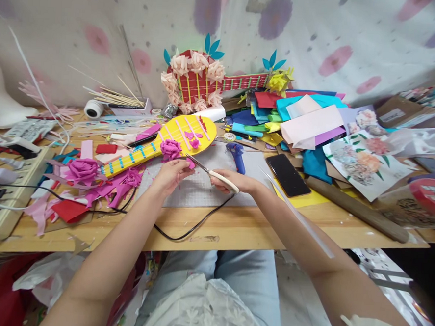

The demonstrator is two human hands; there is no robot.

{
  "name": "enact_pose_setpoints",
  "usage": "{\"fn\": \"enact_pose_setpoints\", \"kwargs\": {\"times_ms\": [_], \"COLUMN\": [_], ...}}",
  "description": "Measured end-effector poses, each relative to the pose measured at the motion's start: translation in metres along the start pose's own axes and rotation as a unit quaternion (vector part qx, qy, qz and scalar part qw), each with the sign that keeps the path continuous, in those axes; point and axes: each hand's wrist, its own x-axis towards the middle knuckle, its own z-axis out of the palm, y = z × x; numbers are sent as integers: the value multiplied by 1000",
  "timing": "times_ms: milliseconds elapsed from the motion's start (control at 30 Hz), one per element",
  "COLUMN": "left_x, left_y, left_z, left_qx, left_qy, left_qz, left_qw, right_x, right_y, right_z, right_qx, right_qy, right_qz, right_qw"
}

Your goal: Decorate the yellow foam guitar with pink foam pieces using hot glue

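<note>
In my left hand [171,176] a small magenta paper piece [190,162] is pinched between thumb and fingers. My right hand [229,180] is closed around the white handles of a pair of scissors [222,180], whose blades point left and reach the paper piece. Just behind my hands lies a yellow paper guitar [159,144] with blue bands on its neck. It carries a magenta paper rose [170,150] on its body and a larger magenta rose [82,170] at the neck's end. A blue glue gun [236,157] rests behind my right hand.
A grey cutting mat [215,197] lies under my hands, with a black cord [194,234] in front. A phone [288,174] and a wooden stick [358,209] are at right. Behind stands a red paper guitar [244,82]. Pink scraps [116,191] and a power strip [20,190] are at left.
</note>
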Motion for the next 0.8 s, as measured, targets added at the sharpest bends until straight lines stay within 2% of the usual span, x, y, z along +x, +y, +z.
{"fn": "enact_pose_setpoints", "kwargs": {"times_ms": [133,500,800], "left_x": [-1,2,0], "left_y": [2,0,4], "left_z": [-2,0,0], "left_qx": [18,37,44], "left_qy": [-16,-49,-67], "left_qz": [0,7,-2], "left_qw": [1000,998,997], "right_x": [0,2,0], "right_y": [-5,-10,-5], "right_z": [3,8,4], "right_qx": [-3,6,-4], "right_qy": [-32,23,34], "right_qz": [-13,22,24], "right_qw": [999,999,999]}}
